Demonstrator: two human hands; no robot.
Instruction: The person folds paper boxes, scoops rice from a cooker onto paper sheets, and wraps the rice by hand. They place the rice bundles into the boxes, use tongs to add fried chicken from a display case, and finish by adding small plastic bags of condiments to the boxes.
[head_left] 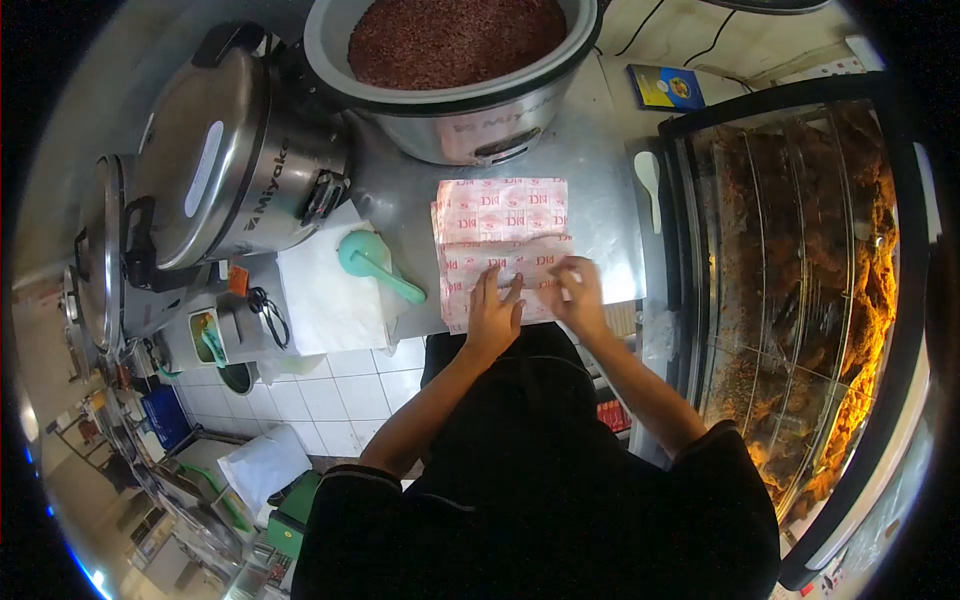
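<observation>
A stack of pink-and-white wrapping paper (500, 215), printed with "RICE" in red, lies on the steel counter in front of me. My left hand (494, 318) rests on its lower part with the fingers stretched out and apart. At the paper's right edge is my right hand (577, 300), its fingers curled in and slightly blurred. Whether they pinch a sheet I cannot make out. The paper's upper part shows a crease or sheet edge across it. A green rice scoop (375, 262) lies to the left, on a white sheet (325, 290).
Behind the paper stands an open cooker (470, 130) filled with reddish-brown grains (455, 40). A lidded Miyako cooker (235, 165) is at the left. On the right are a white spoon (648, 185) and a glass display case (780, 300) of fried food. A blue-and-yellow box (666, 88) lies behind.
</observation>
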